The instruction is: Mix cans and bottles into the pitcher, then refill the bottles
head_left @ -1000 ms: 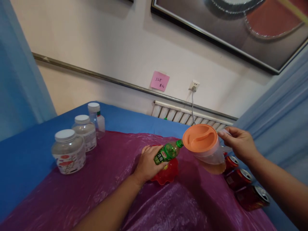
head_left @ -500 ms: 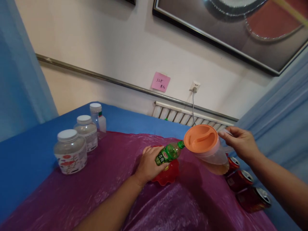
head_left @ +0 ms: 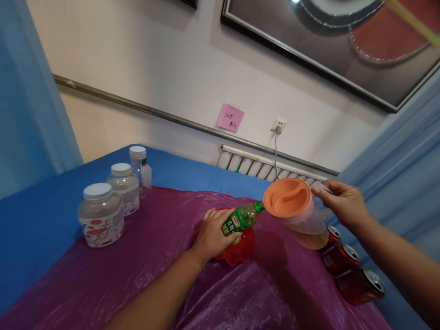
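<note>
- Right of centre in the frame, the green bottle [head_left: 242,219] leans with its neck up against the rim of the clear pitcher [head_left: 304,224]. I can't tell whether anything is flowing; if the two mouths are out of line, liquid could run down the outside of the bottle.
- I see the left hand [head_left: 213,233] wrapped around the bottle's body, low over the red dish [head_left: 237,252]. Too hard a squeeze could dent the thin plastic and push liquid back out; too loose a hold could let it roll.
- The right hand [head_left: 345,201] grips the pitcher by its handle, out to one side. I judge that a small turn of the wrist there could swing the rim off the bottle or bring a sudden surge.
- I can't make out how the orange lid [head_left: 288,197] is seated. If it's loose, a steeper tilt could shift it.
- At lower right, the red cans [head_left: 342,259] stand close by the pitcher's base and under the right forearm; a dip of either could knock one over.
- Across the lower frame, the purple sheet [head_left: 154,256] is wrinkled, so a sleeve-free forearm dragging it could tug the dish.
</note>
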`<action>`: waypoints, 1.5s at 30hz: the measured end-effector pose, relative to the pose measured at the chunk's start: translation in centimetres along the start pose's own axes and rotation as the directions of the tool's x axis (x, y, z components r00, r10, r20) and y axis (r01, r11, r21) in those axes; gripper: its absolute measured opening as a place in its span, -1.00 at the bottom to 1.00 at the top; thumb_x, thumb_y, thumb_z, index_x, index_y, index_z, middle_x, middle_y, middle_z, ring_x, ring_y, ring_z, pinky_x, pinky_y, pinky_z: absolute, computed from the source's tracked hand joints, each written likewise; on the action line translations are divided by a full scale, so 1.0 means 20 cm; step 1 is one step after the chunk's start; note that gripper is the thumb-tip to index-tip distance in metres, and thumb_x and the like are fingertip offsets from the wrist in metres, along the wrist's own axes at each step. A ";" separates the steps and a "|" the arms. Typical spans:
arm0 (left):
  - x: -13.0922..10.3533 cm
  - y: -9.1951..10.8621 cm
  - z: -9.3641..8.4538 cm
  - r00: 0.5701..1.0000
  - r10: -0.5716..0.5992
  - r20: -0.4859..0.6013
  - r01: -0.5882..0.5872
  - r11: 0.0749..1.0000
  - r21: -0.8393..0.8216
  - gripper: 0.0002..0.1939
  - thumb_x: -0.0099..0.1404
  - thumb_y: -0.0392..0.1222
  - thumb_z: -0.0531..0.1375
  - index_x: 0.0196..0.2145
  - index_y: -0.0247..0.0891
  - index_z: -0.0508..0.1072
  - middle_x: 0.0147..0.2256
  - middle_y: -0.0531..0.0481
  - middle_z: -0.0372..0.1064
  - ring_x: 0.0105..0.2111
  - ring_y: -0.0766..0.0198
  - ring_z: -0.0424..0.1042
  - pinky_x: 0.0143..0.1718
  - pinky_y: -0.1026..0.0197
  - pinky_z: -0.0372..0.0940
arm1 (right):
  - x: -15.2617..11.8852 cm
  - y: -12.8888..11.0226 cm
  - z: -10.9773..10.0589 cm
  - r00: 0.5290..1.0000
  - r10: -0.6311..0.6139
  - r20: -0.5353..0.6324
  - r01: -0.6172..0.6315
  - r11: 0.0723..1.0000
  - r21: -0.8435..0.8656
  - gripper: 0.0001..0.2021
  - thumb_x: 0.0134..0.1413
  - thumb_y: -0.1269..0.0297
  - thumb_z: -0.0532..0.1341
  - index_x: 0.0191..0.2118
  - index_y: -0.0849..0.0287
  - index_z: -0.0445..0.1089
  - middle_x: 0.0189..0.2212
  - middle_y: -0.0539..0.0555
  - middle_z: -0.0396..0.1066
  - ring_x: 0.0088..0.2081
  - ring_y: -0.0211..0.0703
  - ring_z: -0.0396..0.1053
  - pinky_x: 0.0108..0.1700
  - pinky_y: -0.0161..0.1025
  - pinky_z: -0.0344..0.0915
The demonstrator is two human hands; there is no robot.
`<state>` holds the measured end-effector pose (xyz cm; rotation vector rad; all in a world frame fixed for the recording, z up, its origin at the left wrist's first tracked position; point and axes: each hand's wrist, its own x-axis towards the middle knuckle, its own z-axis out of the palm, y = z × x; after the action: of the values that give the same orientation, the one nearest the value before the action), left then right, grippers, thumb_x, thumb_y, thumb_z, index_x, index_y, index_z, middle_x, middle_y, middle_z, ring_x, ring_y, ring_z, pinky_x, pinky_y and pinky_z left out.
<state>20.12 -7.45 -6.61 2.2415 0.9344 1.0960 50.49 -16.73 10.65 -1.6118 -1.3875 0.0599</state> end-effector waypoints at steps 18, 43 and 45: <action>0.00 0.01 -0.01 1.000 -0.018 -0.001 0.018 1.000 0.005 -0.40 0.08 -0.15 0.45 0.09 -0.06 0.46 0.04 -0.01 0.54 0.03 0.00 0.45 0.18 -0.13 0.17 | 0.02 -0.10 -0.03 0.999 -0.038 -0.019 0.037 0.997 -0.072 -0.43 -0.27 -0.35 0.41 -0.63 0.11 0.35 -0.72 -0.09 0.15 -0.63 -0.29 0.08 -0.59 -0.31 0.05; 0.00 0.02 -0.01 1.000 -0.013 -0.018 0.012 1.000 -0.021 -0.42 0.09 -0.12 0.43 0.09 -0.03 0.48 0.03 -0.03 0.55 0.03 -0.03 0.46 0.19 -0.15 0.17 | 0.03 -0.11 -0.03 0.997 -0.080 0.005 0.080 0.991 -0.106 -0.48 -0.21 -0.28 0.41 -0.63 0.10 0.35 -0.72 -0.08 0.16 -0.63 -0.28 0.10 -0.60 -0.31 0.08; 0.00 0.01 -0.01 1.000 -0.013 -0.014 0.013 1.000 -0.024 -0.41 0.09 -0.12 0.43 0.09 -0.02 0.48 0.03 -0.02 0.55 0.03 -0.03 0.46 0.19 -0.16 0.16 | 0.02 -0.12 -0.02 0.997 -0.083 -0.001 0.082 0.990 -0.114 -0.47 -0.22 -0.30 0.41 -0.63 0.11 0.36 -0.73 -0.08 0.17 -0.64 -0.28 0.10 -0.60 -0.31 0.08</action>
<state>20.07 -7.67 -6.43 2.2083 0.9357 1.1130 49.26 -16.94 12.71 -1.6447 -1.4747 -0.0737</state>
